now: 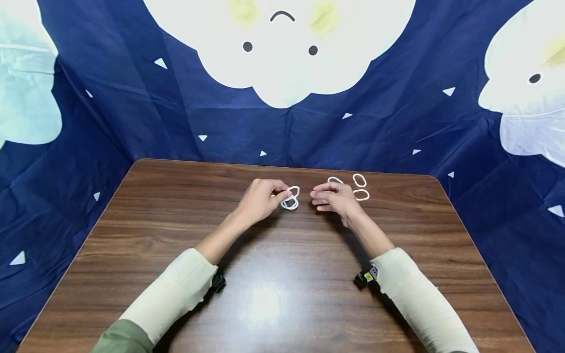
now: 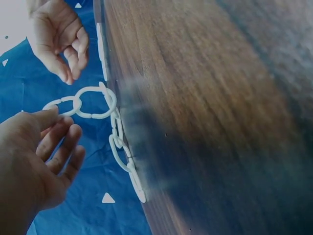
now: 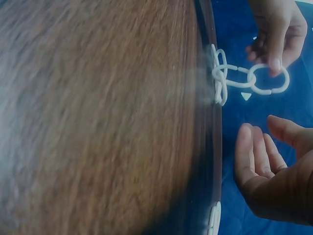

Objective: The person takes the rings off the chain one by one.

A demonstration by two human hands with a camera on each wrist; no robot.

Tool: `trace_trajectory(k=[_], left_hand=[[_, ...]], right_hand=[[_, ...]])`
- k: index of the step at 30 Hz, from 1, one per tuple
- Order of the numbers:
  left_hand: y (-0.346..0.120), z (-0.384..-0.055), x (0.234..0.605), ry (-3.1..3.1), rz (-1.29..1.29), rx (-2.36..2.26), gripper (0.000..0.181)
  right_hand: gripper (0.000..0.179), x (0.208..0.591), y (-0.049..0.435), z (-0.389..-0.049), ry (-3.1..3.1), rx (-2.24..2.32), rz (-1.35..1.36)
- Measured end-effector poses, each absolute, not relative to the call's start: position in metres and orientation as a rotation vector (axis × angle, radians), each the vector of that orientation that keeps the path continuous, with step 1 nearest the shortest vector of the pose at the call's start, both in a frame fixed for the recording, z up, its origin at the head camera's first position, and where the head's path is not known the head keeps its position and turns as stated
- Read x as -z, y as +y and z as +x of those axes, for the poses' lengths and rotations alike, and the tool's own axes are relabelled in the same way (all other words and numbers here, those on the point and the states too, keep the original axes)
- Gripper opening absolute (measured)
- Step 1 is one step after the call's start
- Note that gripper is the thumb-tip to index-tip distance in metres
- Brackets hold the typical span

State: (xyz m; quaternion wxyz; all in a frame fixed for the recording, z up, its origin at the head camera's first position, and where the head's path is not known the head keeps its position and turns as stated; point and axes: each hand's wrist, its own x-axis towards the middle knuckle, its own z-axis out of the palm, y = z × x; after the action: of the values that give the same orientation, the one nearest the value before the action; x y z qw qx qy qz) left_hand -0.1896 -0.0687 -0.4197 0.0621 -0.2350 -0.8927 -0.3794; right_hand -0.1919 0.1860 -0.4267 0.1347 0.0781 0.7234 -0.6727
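My left hand point(image 1: 259, 200) pinches the end link of a white plastic link chain point(image 2: 95, 116) between thumb and fingers. From that raised link point(image 3: 266, 92) the linked oval rings slope down, and the rest of the chain lies bunched on the tabletop. Facing it from the right, my right hand point(image 1: 334, 197) hovers a short way off with nothing in it. Its fingers point(image 3: 246, 147) are spread from the thumb and gently bent.
Beyond the right hand, loose white oval links point(image 1: 362, 199) lie near the far edge of the brown wooden table point(image 1: 265, 250); the hand partly covers one. Dark blue cloth point(image 1: 145, 117) with white cloud shapes rises behind and at both sides.
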Motion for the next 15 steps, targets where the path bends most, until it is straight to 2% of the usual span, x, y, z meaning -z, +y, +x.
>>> trace_trajectory(k=[10,15], left_hand=[[-0.065,-0.188,0.422,-2.719,-0.698,1.169,0.012],[-0.064,-0.189,0.422,-2.713,-0.681,1.168,0.012]], right_hand=[[0.048,0.425,0.175,-0.189,2.127,1.953,0.127],[0.041,0.425,0.171,-0.189,2.133,1.967,0.06]])
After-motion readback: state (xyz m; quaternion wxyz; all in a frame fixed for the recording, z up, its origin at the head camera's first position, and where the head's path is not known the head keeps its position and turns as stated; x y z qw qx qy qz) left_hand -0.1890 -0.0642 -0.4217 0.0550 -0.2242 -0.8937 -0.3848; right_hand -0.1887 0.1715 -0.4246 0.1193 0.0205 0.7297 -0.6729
